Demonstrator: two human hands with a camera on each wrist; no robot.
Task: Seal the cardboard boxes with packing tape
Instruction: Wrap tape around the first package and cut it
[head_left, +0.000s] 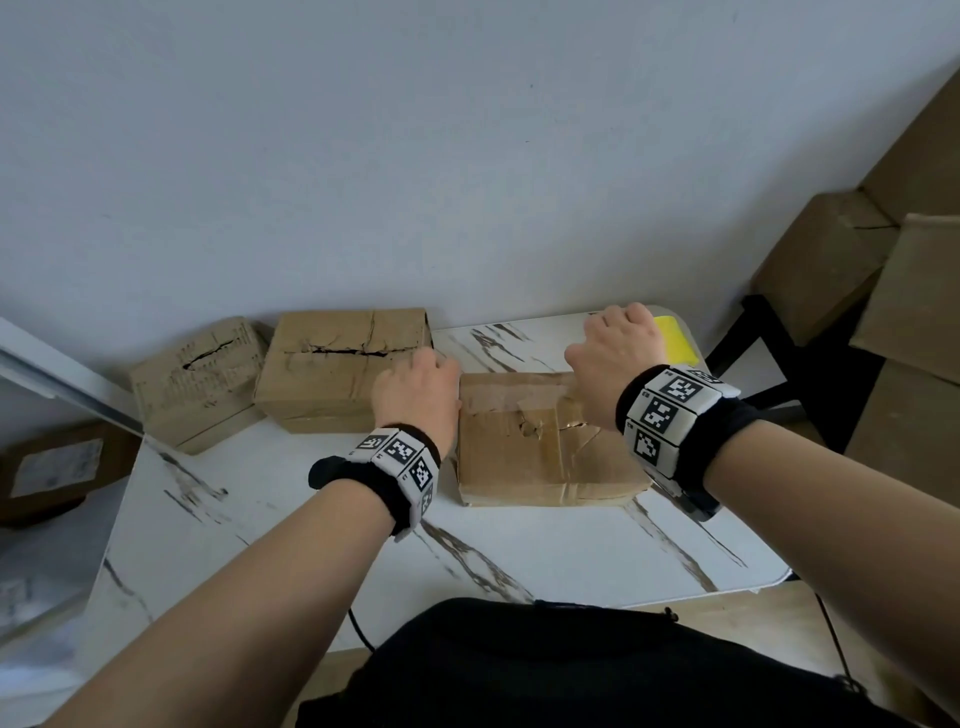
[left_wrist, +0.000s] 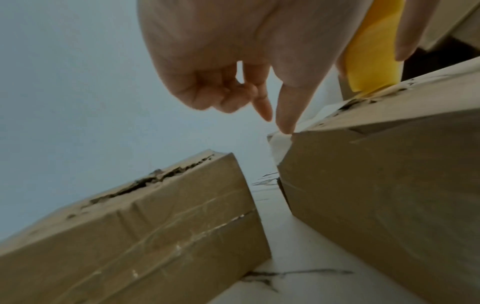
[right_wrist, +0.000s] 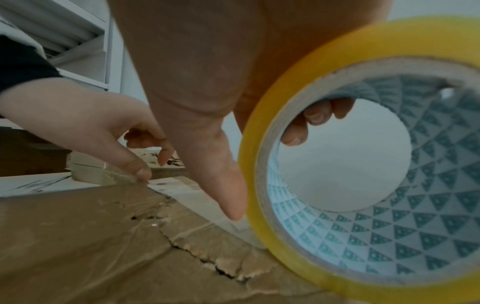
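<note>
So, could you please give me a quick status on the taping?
Right hand grips tape roll on near box. Left hand presses tape end at box's left edge. Two torn boxes wait alongside.
</note>
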